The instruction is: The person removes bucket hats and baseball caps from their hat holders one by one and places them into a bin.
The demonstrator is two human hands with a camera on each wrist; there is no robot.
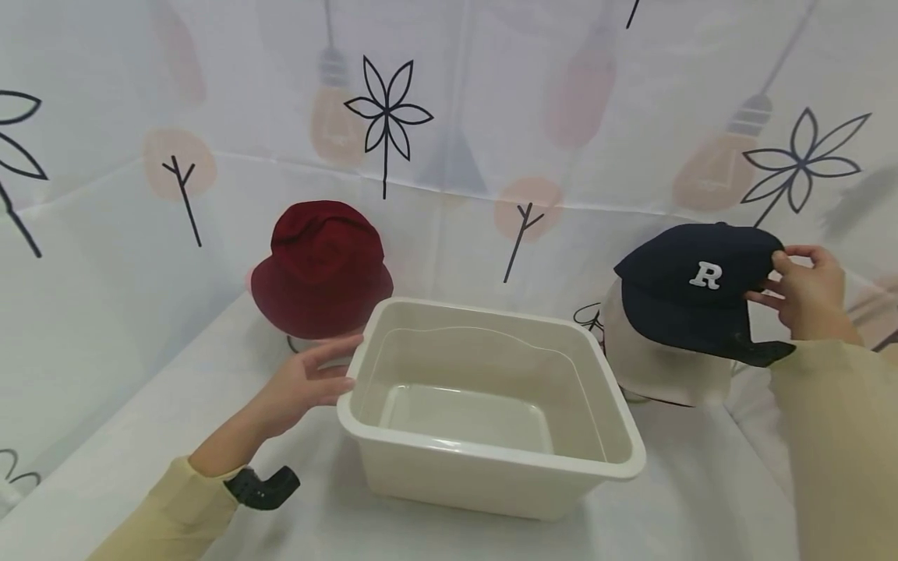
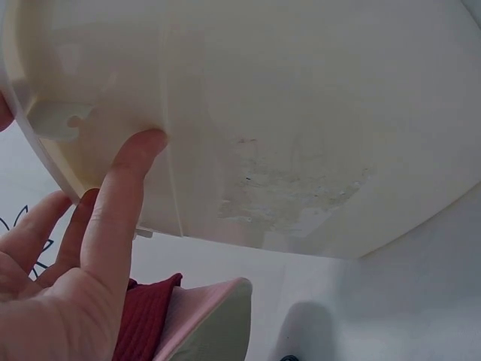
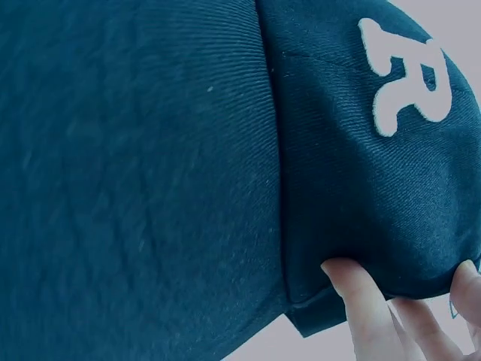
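The navy baseball cap with a white letter R (image 1: 694,292) is the thing getting handled here, but going from the front: closest to the camera is a cream rectangular plastic tub (image 1: 393,444), sitting open side up in the middle of the white-clothed table (image 1: 701,499) with nothing in it. The left hand (image 1: 309,382) rests against the tub's left end, fingers pretty much straight and laid flat on the outer wall just under the rim. The left wrist view shows the fingers (image 2: 124,188) pressed on the plastic rather than hooked over it, so it reads more like steadying the tub than gripping it.

Further back on the right, the cap sits on top of a pale rounded stand (image 1: 659,366), which props it up like a display head. The right hand (image 1: 807,292) has hold of the cap's rear edge, thumb on top and fingers tucked underneath, pinching the fabric. The right wrist view backs that up: fingertips (image 3: 357,289) curl around the bottom hem of the crown. Whether the cap is already lifted clear of the stand can't be told; it seems to sit on it.

Back left, well apart from the cap, a dark red bucket hat (image 1: 319,269) perches on its own stand, untouched. Behind everything hangs a white sheet printed with lightbulbs and black line flowers (image 1: 491,117).
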